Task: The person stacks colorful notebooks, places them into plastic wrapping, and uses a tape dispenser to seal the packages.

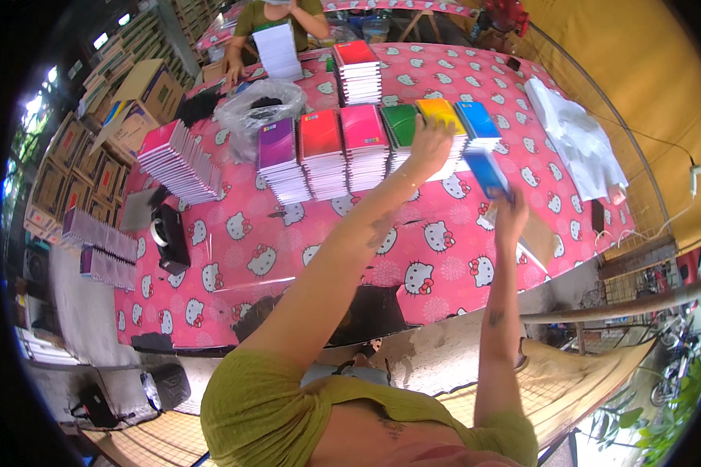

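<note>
Green sleeves (249, 401) lead to the right hand (511, 214), holding a likely light, stiff blue notebook (485, 171), best gripped edgewise, and the left hand (432, 142), its grip unclear.

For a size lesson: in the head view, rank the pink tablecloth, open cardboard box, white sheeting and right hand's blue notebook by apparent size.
1. Pink tablecloth
2. Open cardboard box, white sheeting: too alike to rank
3. Blue notebook in right hand
</note>
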